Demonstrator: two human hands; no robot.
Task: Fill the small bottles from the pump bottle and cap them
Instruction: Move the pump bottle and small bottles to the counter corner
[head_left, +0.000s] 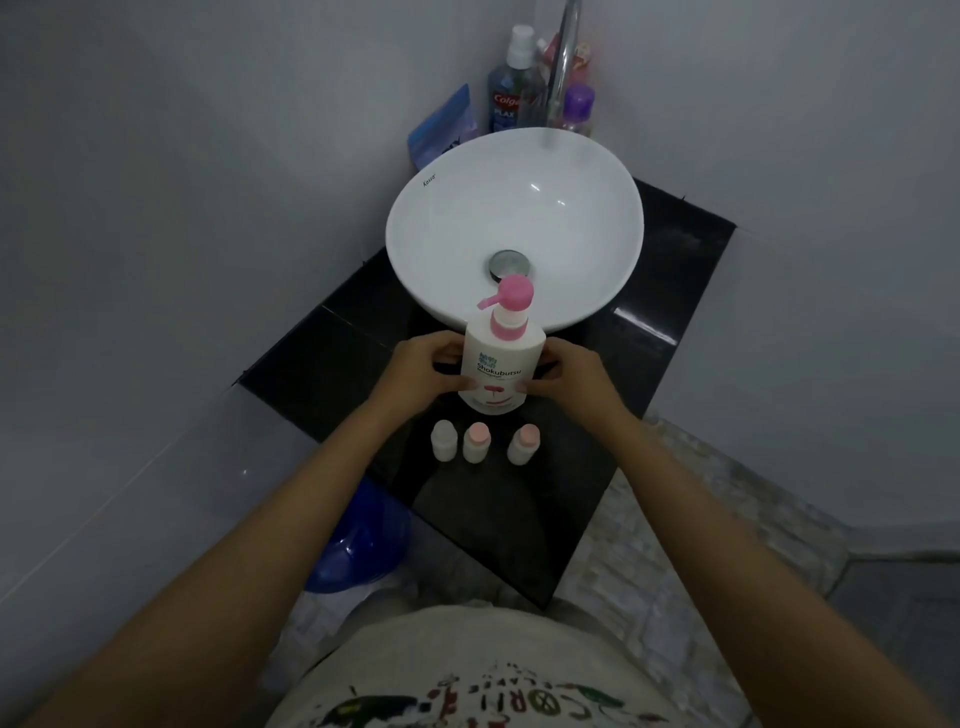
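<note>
Closest to me are both forearms reaching in, then three small bottles (480, 440) standing upright in a row on the black counter (291, 374), two with pink caps on and the left one looking white on top, can't tell if it's capped. Just past them my left hand (423, 371) and right hand (569, 370) wrap the pump bottle (501, 364) from either side, fingers curled round its body. It stands upright, long axis vertical, pink nozzle pointing left, right in front of the white sink (514, 228). Best bet I'd say: keep it steady, uncap a small bottle, get its mouth under that spout, press slowly.
</note>
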